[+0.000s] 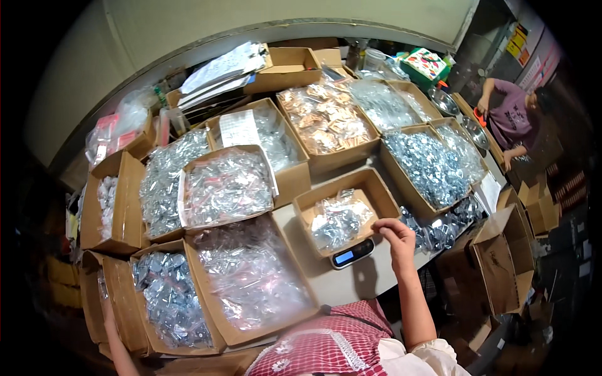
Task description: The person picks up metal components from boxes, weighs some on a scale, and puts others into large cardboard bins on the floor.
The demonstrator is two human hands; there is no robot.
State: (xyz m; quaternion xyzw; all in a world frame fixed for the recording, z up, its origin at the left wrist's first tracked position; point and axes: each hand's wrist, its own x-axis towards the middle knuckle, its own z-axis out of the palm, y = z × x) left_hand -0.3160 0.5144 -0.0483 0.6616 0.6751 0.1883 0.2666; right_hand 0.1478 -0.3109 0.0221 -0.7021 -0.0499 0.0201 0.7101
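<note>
Pale wall (288, 22) at rear; light table (332, 282) before it, mostly covered, edges bent by fisheye. Far R, past table end: 1 co-worker (514, 116), purple top, one hand at an orange item (479, 117). Opened cartons (492, 263) stand off table's R edge.

Open room: main bare patch is in front of scale (352, 255), from big box (276, 328) to table's front edge; narrow strip btwn small box (376, 188) & copper box (345, 160) behind. L half packed, box walls touching or nearly. Loose dark-silver bags (442, 232) by blue box (401, 194) crowd R edge.

Counts: 10+ open boxes on table, exact no. unclear (overlaps). 1 big box w/ clear bags, 1 copper box, 1 blue box w/ blue-silver pcs, 1 paper stack (219, 69) at back, 2 metal bowls (443, 100) at far R, 1 scale.

Small box sits on scale, R of big box; some silver & pale bags (342, 220) inside, too jumbled to count. Scale display lit, facing wearer.

2 own hands. R hand (396, 237) at small box's front R corner, fingers bent, tips drawn together; can't tell if anything's pinched. L hand (106, 306) inside front-L box (125, 294), mostly hidden by its wall; can't tell if it's gripping.
</note>
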